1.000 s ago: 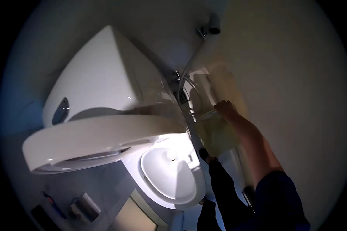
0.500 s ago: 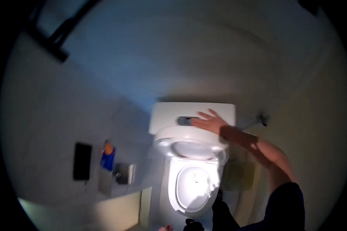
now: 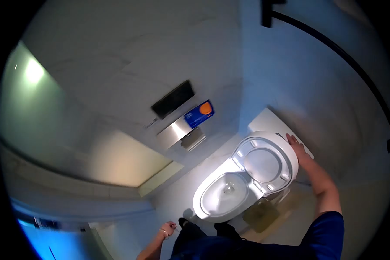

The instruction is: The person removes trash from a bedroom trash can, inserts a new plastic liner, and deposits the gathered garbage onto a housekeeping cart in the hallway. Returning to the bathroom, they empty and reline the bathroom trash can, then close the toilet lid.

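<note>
My right hand (image 3: 297, 147) rests on top of the white toilet tank (image 3: 273, 123), fingers spread apart beside the flush button (image 3: 281, 137), holding nothing. The toilet lid (image 3: 264, 165) and seat are raised against the tank. Below them the bowl (image 3: 225, 193) is open, with a little water at its bottom. Down at the lower left, near my body, hangs my left hand (image 3: 169, 227) with its fingers curled; what it holds, if anything, is too small to make out. A bracelet circles that wrist.
On the wall are a dark panel (image 3: 173, 99), a metal shelf (image 3: 174, 133) with a blue and orange packet (image 3: 199, 114), and a paper holder (image 3: 193, 139). A yellowish bin (image 3: 261, 214) stands beside the toilet. A black rail (image 3: 342, 52) curves at upper right.
The view has turned and shifted toward the wall with the shelf. My right hand moved from the bin side onto the tank, then slid off the button toward the tank's right. My left hand came into fuller view.
</note>
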`<action>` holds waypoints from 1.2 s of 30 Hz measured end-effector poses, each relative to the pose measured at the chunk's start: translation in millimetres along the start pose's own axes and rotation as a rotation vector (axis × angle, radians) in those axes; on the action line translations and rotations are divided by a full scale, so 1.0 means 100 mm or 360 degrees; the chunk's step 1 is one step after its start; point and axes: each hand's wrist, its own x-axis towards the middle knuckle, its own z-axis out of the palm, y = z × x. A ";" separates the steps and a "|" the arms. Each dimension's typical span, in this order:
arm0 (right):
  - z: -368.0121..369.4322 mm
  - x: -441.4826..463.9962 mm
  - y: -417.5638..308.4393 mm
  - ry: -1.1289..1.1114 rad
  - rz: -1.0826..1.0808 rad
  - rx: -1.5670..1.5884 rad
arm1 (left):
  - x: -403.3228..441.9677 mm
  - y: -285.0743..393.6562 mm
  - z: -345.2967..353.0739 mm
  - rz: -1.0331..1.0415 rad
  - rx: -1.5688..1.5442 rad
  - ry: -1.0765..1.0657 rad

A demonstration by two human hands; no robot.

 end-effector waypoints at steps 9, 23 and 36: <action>0.04 0.17 0.34 -0.0143 -0.0164 -0.0043 | -0.20 -0.32 0.46 -0.0152 -0.0426 0.0470; 0.19 0.15 0.54 -0.0134 -0.0255 0.0315 | -0.73 -1.08 1.24 -0.0426 -0.0656 0.0220; 0.48 0.36 0.66 -0.0061 -0.0404 0.0628 | -0.68 -0.40 0.49 -0.0176 -0.0271 0.0419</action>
